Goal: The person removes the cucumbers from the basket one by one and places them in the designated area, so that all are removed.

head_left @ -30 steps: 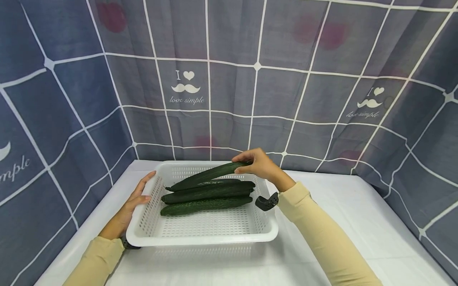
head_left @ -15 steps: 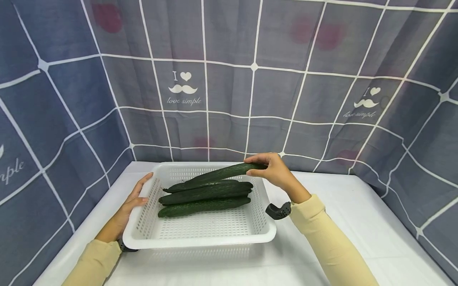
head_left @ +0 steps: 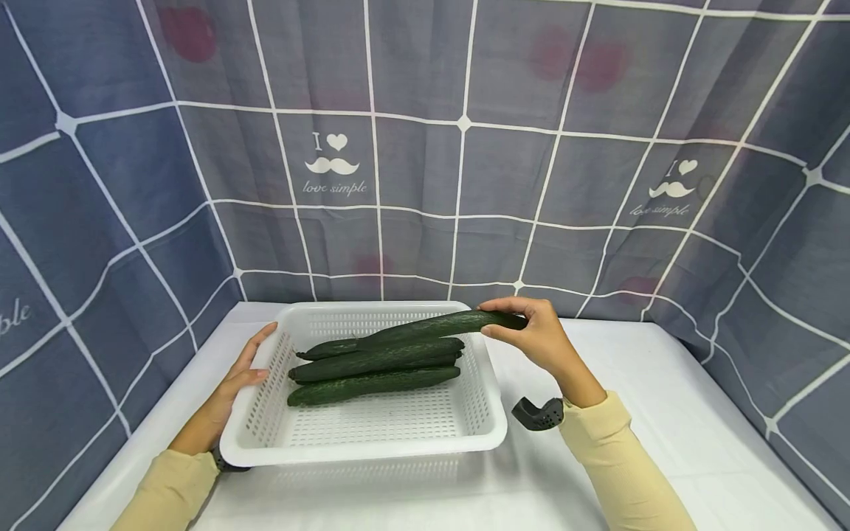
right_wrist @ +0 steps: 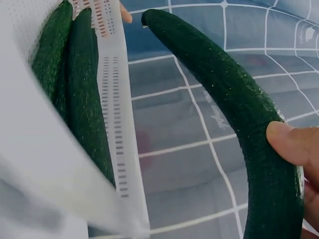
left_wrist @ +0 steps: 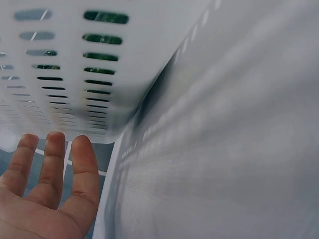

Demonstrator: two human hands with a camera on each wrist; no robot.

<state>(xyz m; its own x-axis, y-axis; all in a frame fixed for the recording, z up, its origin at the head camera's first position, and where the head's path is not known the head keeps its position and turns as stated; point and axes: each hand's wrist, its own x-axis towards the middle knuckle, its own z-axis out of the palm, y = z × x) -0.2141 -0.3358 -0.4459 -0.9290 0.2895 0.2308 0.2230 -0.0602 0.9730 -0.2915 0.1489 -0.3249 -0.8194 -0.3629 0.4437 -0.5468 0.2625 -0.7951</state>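
Note:
My right hand (head_left: 541, 339) pinches a dark green cucumber (head_left: 441, 324) near its right end, thumb on the near side and fingers across the top. The cucumber slants over the back right rim of a white perforated basket (head_left: 361, 453). In the right wrist view the held cucumber (right_wrist: 214, 64) curves, its far tip free of the basket wall. Several more cucumbers (head_left: 378, 359) lie side by side inside. At the basket's left side is my left hand (head_left: 222, 402), fingers extended along the rim. The left wrist view has its fingertips (left_wrist: 55, 142) against or beside the slotted wall.
A white cloth (head_left: 637, 383) covers the table beneath the basket and to its right. Grey-blue checked curtains (head_left: 425, 169) enclose the back and both sides. A black wrist mount (head_left: 539, 414) sits by the right cuff, close to the basket's right rim.
My right hand has moved right, drawing the cucumber with it until its gripped end passes beyond the basket's right side. My left hand stays at the left rim. The head view has shifted slightly.

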